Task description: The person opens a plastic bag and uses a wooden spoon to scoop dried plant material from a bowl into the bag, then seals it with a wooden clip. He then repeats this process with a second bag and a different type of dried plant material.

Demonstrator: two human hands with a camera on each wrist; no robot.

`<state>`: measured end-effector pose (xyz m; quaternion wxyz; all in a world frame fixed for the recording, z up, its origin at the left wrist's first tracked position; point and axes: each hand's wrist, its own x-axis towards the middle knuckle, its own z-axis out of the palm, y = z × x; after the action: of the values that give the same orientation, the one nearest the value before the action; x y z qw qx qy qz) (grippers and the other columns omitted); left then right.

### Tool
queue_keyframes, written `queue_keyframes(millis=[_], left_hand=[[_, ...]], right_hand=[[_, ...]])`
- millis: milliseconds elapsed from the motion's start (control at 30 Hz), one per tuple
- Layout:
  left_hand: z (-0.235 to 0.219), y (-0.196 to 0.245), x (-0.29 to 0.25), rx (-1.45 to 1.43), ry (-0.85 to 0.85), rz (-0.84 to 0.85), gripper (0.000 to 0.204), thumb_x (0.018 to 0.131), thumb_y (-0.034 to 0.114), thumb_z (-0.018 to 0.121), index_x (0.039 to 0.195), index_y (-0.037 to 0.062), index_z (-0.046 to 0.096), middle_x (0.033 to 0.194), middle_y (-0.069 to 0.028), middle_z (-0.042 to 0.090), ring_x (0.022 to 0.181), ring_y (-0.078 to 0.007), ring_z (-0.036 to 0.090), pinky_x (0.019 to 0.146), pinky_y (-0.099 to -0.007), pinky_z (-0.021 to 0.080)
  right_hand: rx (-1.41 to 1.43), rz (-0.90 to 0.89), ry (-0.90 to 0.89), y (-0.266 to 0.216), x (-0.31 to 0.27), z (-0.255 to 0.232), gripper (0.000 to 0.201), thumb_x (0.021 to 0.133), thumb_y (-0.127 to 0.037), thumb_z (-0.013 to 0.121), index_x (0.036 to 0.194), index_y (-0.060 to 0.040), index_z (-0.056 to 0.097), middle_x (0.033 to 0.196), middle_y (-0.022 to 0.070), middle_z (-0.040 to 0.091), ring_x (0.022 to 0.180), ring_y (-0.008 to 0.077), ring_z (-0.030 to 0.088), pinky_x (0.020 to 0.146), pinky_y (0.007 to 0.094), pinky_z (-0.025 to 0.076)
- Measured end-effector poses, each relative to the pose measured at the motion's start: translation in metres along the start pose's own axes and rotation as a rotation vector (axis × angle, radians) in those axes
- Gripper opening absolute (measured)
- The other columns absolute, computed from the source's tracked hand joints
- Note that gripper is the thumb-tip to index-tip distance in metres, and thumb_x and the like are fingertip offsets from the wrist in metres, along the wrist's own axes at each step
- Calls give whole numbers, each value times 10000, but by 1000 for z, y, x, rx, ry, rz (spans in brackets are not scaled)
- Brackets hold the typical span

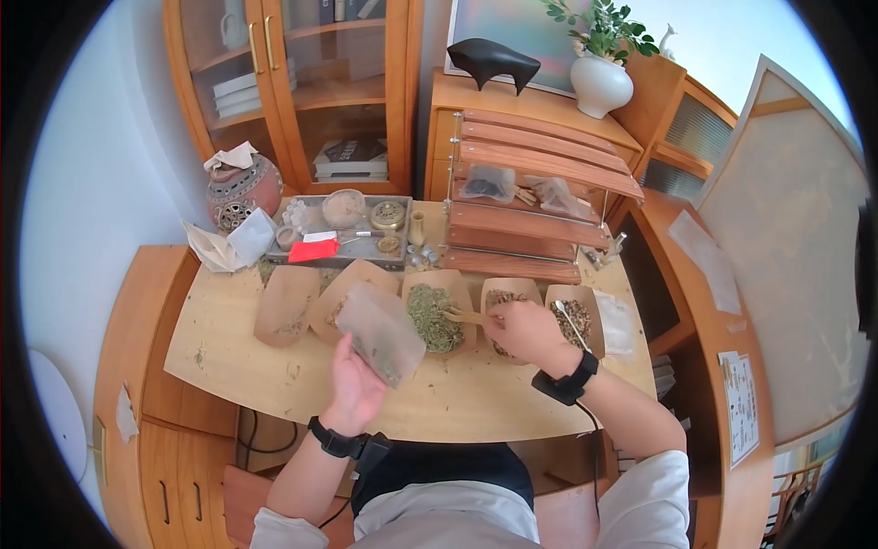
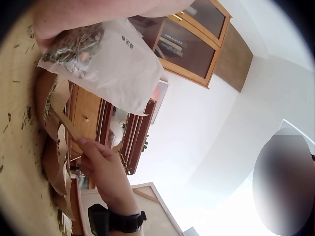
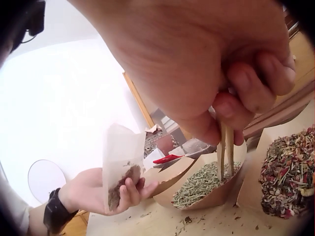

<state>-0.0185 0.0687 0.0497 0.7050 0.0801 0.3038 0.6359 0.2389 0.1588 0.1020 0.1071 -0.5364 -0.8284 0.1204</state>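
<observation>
My left hand (image 1: 355,386) holds up a translucent pouch (image 1: 382,329); in the right wrist view its fingers curl round the lower part. Dried plant bits (image 2: 81,49) fill the pouch's bottom, seen through its wall. My right hand (image 1: 529,331) pinches wooden tweezers (image 3: 225,152) between thumb and fingers. The tweezers' tips reach into dried green herb (image 3: 204,183), which is heaped in a brown paper tray (image 3: 212,200). To the right of it, another tray holds a reddish mixed dried herb (image 3: 290,172), partly behind my right hand in the head view.
A tray of brown chopped pieces with a white spoon (image 1: 569,318) stands at the right. Two more paper trays, one with scraps (image 1: 285,306), are left. Behind are a grey tray (image 1: 366,260) of small containers and a slatted wooden rack (image 1: 521,220). Crumbs dot the table (image 1: 265,375).
</observation>
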Motion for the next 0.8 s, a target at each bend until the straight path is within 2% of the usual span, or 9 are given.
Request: queue_keyframes(millis=[133, 233, 333, 433, 533, 633, 733, 800], left_hand=[[-4, -3, 2, 5, -8, -8, 529, 1040, 409, 327, 1470, 106, 381, 1443, -59, 498, 1333, -247, 467, 1124, -409, 352], [-3, -3, 3, 7, -8, -13, 529, 1040, 408, 326, 1474, 110, 377, 1447, -58, 493, 1336, -246, 464, 1125, -410, 350], [-4, -3, 2, 4, -11, -6, 525, 1041, 406, 324, 1474, 113, 378, 1447, -57, 492, 1337, -245, 462, 1127, -410, 347], [-4, -4, 2, 1, -19, -15, 522, 1042, 405, 322, 1472, 115, 380, 1445, -54, 494, 1336, -244, 462, 1128, -408, 347], [-1, -4, 1, 4, -20, -21, 519, 1042, 405, 321, 1468, 115, 384, 1443, -53, 495, 1334, -242, 464, 1127, -406, 349], [-1, -3, 1, 5, -12, -7, 516, 1042, 404, 321, 1465, 117, 387, 1440, -51, 498, 1333, -242, 467, 1127, -406, 350], [1, -2, -1, 6, 2, -5, 513, 1041, 403, 324, 1464, 120, 388, 1438, -50, 501, 1332, -242, 468, 1126, -408, 352], [4, -1, -2, 6, 1, -6, 512, 1041, 402, 327, 1465, 122, 387, 1438, -49, 501, 1333, -242, 468, 1126, -408, 352]], right_hand=[[22, 24, -3, 5, 2, -5, 263, 886, -273, 569, 876, -74, 740, 835, 167, 707, 799, 361, 683, 734, 455, 559], [44, 129, -32, 4, 7, -12, 295, 894, -270, 545, 856, -49, 737, 856, 177, 709, 830, 369, 684, 764, 457, 559], [-4, 210, -100, 0, 7, -23, 326, 903, -281, 529, 851, -37, 739, 870, 199, 705, 870, 373, 684, 811, 460, 552], [61, 190, -215, 9, 12, -18, 356, 911, -312, 526, 883, -38, 752, 889, 234, 696, 904, 383, 679, 846, 459, 542], [199, 141, -279, 29, 24, 3, 363, 908, -336, 556, 933, -34, 755, 880, 250, 694, 871, 383, 679, 824, 441, 535], [404, 208, -284, 25, 25, 4, 366, 907, -320, 614, 911, 28, 729, 669, 168, 645, 638, 251, 629, 670, 361, 499], [524, 236, -304, 21, 23, 11, 361, 891, -341, 617, 929, -6, 744, 816, 226, 688, 756, 355, 659, 735, 404, 516], [454, 227, -318, 15, 24, 15, 362, 897, -345, 603, 925, -12, 742, 823, 221, 690, 763, 362, 666, 732, 410, 524]])
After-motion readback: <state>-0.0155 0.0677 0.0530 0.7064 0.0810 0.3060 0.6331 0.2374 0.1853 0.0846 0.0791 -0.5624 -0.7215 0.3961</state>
